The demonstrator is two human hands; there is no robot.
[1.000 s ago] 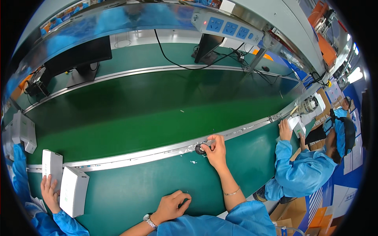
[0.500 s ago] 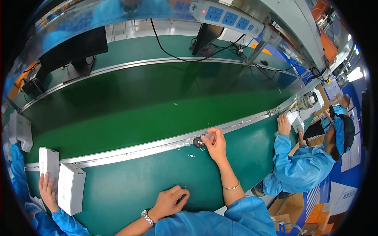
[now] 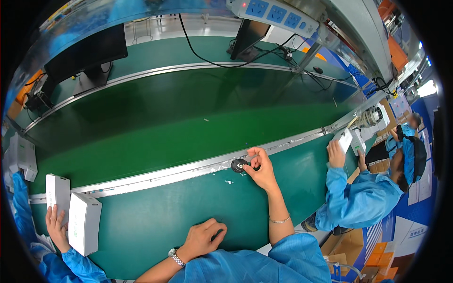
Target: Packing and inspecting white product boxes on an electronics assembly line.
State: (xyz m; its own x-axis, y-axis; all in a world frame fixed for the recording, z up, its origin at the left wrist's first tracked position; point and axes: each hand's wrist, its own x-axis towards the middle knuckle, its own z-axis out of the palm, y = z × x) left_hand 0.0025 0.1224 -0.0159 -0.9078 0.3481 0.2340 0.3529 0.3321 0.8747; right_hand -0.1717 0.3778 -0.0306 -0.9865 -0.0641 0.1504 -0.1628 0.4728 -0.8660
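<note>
My right hand reaches to the near side of the metal rail, its thumb on the rim of a small black disc with pale marking on its face. The disc lies at the rail's edge, and the bent index finger arches above it. My left hand rests on the green tabletop close to my body, loosely curled with nothing visible in it. Small white scraps lie on the table just below the disc.
Beyond the metal rail runs a green belt. At left, another person's hand touches a white box, beside a second white box. A co-worker at right handles white boxes. A power strip hangs overhead.
The black disc has turned under my right thumb, so its marking now points another way. My left hand stays where it was. The co-worker at right has tilted a white box.
</note>
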